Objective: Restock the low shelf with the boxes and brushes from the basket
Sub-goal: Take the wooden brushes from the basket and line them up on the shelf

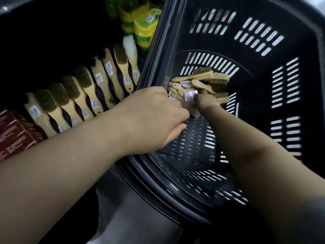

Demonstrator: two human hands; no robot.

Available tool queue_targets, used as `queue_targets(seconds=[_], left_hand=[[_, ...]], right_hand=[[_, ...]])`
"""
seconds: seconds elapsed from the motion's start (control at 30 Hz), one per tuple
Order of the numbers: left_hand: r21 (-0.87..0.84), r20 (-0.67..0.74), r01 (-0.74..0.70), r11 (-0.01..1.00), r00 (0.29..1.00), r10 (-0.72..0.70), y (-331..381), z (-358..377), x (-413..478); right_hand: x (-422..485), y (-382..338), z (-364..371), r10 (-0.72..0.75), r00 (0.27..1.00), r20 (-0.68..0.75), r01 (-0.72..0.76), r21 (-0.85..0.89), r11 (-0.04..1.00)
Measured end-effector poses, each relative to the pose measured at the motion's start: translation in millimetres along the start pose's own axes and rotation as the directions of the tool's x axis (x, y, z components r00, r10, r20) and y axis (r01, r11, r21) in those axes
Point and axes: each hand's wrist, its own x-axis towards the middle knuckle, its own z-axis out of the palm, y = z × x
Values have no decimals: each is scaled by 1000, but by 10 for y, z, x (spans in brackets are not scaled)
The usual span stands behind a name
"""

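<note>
We see the dark shelf (38,55) bearing a brush row (88,93) that climbs from nine o'clock toward twelve, red boxes (12,134) at nine, stacked yellow-green tubs (144,27) at twelve, while the basket (263,88) at three holds heaped brushes (202,83).

The left hand (151,118) shows only its back. Its curled fingertips are hidden, so any hold on the pile of wooden brushes (202,80) cannot be told. The right hand (206,101) sits in shadow, its fingers lost among the handles. The price tags (190,95) are too blurred to read. The left edge cuts off the red boxes (12,134), and the top edge cuts off the green-and-yellow tubs (139,20).
</note>
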Motion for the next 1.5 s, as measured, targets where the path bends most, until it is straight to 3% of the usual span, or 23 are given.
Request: queue_targets(seconds=[0.1, 0.2, 0.3, 0.37, 0.43, 0.5, 0.53, 0.57, 0.6, 0.7, 0.8, 0.83, 0.9, 0.97, 1.03, 1.13, 1.27, 1.33, 1.4, 1.5], left_hand=[[62, 29, 54, 997, 998, -56, 38, -11, 33], [86, -1, 134, 987, 991, -135, 173, 25, 108], [-293, -93, 288, 911, 940, -327, 327, 36, 205], [-606, -74, 371, 704, 855, -514, 381, -16, 307], [-834, 144, 437, 337, 762, -631, 405, -43, 393], [-914, 389, 384, -130, 741, -548, 425, -48, 437], [-882, 467, 350, -316, 740, -484, 427, -33, 437], [-835, 520, 331, -439, 735, -435, 424, -8, 429], [-801, 549, 326, -502, 733, -401, 419, 32, 420], [-792, 570, 362, -492, 726, -384, 416, 146, 394], [-855, 517, 368, -366, 662, -543, 396, 232, 394], [-869, 495, 373, -325, 646, -581, 391, 252, 403], [-889, 451, 383, -252, 633, -630, 382, 283, 413], [-897, 428, 381, -223, 627, -651, 367, 297, 419], [-902, 415, 376, -210, 631, -656, 354, 307, 424], [-909, 398, 364, -201, 622, -674, 332, 345, 428], [-908, 416, 334, -254, 643, -643, 334, 408, 425], [-903, 428, 328, -276, 650, -628, 341, 396, 422], [-896, 444, 334, -293, 639, -628, 348, 375, 419], [-898, 436, 349, -267, 631, -642, 354, 358, 413]], right_hand=[[-215, 3, -21, -170, 985, 29, 173, -166, 971], [-452, 16, -243, -179, 978, -110, 181, 8, 984], [-889, -45, -600, -295, 886, -359, 372, 169, 913], [-1293, -103, -808, -477, 739, -476, 603, 155, 782], [-1671, -105, -966, -622, 583, -522, 742, 33, 669], [-1948, -52, -1039, -717, 480, -505, 813, -51, 580], [-2036, -13, -1040, -754, 435, -492, 838, -85, 540], [-2109, 13, -1021, -779, 399, -484, 853, -116, 509], [-2151, 30, -992, -788, 381, -484, 865, -114, 489], [-2187, 9, -914, -702, 514, -493, 847, 162, 506], [-1944, 33, -807, -695, 463, -550, 870, 130, 477], [-1809, 53, -765, -650, 503, -569, 837, 133, 532], [-1480, 63, -666, -516, 693, -503, 677, 207, 707], [-1079, 57, -484, -356, 896, -264, 418, 234, 878], [-732, 14, -260, -166, 986, 19, 160, 182, 970], [-385, -124, 118, -26, 982, 187, -12, 198, 980], [-179, -267, 385, 104, 991, 90, -119, 178, 977], [-123, -239, 395, 158, 981, 108, -178, 208, 962], [-111, -163, 408, 155, 972, 175, -191, 208, 959], [-236, -52, 321, 41, 952, 302, -90, 150, 985]])
